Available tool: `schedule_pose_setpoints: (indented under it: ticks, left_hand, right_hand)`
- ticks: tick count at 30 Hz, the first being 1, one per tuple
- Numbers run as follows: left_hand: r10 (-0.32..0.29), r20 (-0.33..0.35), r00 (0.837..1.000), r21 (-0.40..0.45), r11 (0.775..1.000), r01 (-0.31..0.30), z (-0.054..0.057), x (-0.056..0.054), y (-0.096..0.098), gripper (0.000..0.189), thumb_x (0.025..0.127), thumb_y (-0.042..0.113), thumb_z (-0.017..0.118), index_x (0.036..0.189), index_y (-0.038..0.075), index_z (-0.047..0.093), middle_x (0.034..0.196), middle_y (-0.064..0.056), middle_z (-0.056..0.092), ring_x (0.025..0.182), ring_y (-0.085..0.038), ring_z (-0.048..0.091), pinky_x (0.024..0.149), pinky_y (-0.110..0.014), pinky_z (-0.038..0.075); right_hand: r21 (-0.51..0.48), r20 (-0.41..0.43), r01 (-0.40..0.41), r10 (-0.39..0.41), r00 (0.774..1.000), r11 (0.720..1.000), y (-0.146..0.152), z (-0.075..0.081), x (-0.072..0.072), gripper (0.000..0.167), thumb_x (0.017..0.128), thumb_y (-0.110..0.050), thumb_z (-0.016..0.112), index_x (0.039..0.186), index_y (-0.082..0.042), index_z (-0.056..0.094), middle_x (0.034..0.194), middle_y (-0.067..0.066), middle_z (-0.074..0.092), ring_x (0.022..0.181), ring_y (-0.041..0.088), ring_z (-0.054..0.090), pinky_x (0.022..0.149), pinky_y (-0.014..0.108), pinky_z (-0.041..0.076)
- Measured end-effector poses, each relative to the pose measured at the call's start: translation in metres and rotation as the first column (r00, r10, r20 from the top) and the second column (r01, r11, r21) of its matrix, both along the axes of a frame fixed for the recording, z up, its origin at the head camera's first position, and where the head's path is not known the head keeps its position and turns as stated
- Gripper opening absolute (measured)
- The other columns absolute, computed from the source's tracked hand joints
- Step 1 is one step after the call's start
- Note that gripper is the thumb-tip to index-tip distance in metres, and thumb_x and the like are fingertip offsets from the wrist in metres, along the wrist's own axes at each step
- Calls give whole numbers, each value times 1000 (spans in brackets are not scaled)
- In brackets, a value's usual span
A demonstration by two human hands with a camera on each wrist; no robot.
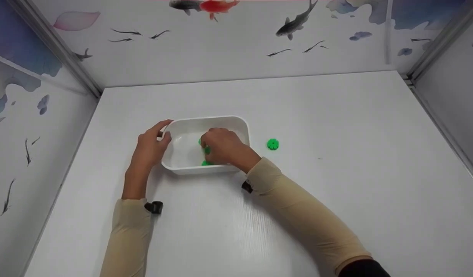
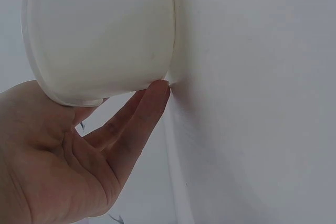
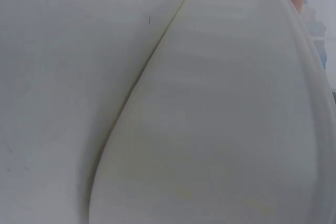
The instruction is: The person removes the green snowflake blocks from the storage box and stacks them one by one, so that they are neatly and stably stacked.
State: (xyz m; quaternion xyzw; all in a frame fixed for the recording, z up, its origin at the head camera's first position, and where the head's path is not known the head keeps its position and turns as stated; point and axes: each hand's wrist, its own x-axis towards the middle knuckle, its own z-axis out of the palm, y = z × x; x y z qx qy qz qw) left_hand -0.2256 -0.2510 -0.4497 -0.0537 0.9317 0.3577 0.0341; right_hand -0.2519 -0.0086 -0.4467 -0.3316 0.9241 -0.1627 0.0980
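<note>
One white tub [image 1: 198, 170], head view, near the middle of the tabletop [image 1: 205, 219]. Left hand [image 1: 150, 148] grips its left end, presumably to steady it; right hand [image 1: 223, 145] dips inside, fingers curled about a small green piece [image 1: 207, 150], firmness of hold not determinable. Parts of further green pieces show beside them, mostly covered by that hand. One loose green disc [image 1: 273, 144], notched edge, lies just right of the tub, nothing between. Tan sleeve [image 1: 298, 207] crosses before the tub's near right corner; printed fish panel [image 1: 240, 46] behind. Left wrist view: left fingers extend along the tub's end wall to its base, a likely brace against sliding. Right wrist view: outer tub wall fills the frame, blocking sight of the right fingers.
</note>
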Motion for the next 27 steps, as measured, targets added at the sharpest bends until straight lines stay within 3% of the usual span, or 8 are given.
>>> schedule_pose_setpoints:
  ticks: [10, 14, 18, 22, 27]
  left_hand:
    - [6, 0, 1000, 0, 1000, -6, -1, -1, 0, 49, 114, 28, 49, 163, 29, 49, 147, -20, 64, 132, -39, 66, 102, -56, 62]
    - [8, -7, 1000, 1, 1000, -8, -2, -1, -1, 49, 114, 28, 49, 163, 29, 49, 146, -20, 65, 130, -39, 68, 100, -55, 63]
    - [15, -6, 1000, 2, 1000, -15, -3, -1, 0, 49, 114, 28, 50, 163, 30, 50, 146, -20, 65, 130, -39, 67, 101, -55, 63]
    - [15, -5, 1000, 11, 1000, -15, -3, -2, 0, 48, 114, 28, 50, 163, 30, 50, 147, -20, 65, 131, -39, 67, 101, -55, 63]
    - [7, -7, 1000, 11, 1000, -7, -2, -2, -1, 48, 114, 27, 51, 162, 30, 50, 146, -19, 66, 130, -38, 68, 99, -54, 63]
  right_hand:
    - [11, -39, -42, 43, 998, 999, 1, 0, 0, 15, 93, -16, 82, 105, -8, 80, 102, 8, 75, 92, 24, 60, 83, 39, 55]
    - [0, -62, -34, 34, 997, 999, 3, 0, -1, 20, 96, -14, 76, 115, -11, 82, 108, 7, 79, 90, 22, 60, 78, 37, 53]
    - [9, -85, -34, 35, 996, 999, 6, -2, -2, 25, 101, -18, 71, 124, -15, 82, 115, 5, 80, 93, 21, 66, 77, 41, 61]
    - [29, -41, -29, 31, 999, 999, 14, 3, -2, 24, 104, -24, 71, 123, -15, 81, 118, 5, 78, 100, 22, 69, 83, 44, 63]
    - [103, 62, -38, 32, 998, 994, 27, 18, 1, 27, 98, -32, 82, 118, -15, 81, 114, 2, 77, 104, 22, 69, 90, 44, 61]
